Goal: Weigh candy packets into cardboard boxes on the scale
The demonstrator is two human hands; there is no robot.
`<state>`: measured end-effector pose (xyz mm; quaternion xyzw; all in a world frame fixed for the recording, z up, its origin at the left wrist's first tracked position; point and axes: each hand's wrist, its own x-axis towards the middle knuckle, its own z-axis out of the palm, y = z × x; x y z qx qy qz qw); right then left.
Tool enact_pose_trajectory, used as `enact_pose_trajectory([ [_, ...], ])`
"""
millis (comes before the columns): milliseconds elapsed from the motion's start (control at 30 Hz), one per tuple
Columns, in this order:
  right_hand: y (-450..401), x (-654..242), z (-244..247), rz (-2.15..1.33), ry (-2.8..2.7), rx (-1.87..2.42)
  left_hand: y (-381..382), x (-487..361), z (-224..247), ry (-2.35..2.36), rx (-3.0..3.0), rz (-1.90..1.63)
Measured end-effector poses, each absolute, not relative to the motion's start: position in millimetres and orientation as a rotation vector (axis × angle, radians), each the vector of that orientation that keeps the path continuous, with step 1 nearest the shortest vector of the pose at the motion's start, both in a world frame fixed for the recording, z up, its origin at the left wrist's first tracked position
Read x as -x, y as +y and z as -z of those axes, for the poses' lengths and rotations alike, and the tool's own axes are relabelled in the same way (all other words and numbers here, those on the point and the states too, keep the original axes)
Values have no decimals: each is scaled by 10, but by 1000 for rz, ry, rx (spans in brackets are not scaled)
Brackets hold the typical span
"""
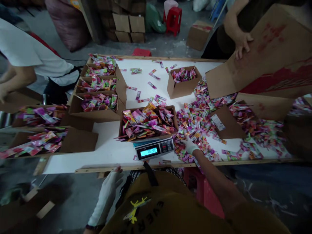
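Note:
My right hand (191, 145), in a whitish glove, reaches into a heap of small colourful candy packets (195, 120). Its fingers look stretched out among the packets, their tips partly hidden. Left of it, an open cardboard box (149, 139) full of packets sits on a digital scale (154, 149) with a lit display that seems to read 7890. My left hand (113, 178), gloved with bare fingertips, hangs by the table's front edge, holding nothing, its fingers loosely extended.
Filled boxes (97, 115) line the table's (104, 139) left side; another box (182, 89) stands at the back. At right, a co-worker's hand (242, 42) rests on a large tilted carton (273, 48) above the heap. Another person (36, 55) works at left. A red stool (207, 191) is below.

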<state>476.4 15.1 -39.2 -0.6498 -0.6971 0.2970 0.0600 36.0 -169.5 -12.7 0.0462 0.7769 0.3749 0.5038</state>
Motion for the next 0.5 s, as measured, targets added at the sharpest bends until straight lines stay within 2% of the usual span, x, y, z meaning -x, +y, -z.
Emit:
enact_pose_trajectory([
  [133,40,-4825,532,-891,-1983,2114,-1710,-311,104,1851,-157,-919],
  [233,268,-4988,439,-804,-1881,2191,-1688,-309,114,1843,-176,-916],
  [367,576,-5128,31,-639,-1762,2187,-1658,-362,206,1830,-178,-898],
  [500,711,-5108,-477,-447,-1781,1986,-1659,-390,308,1760,-207,-916],
])
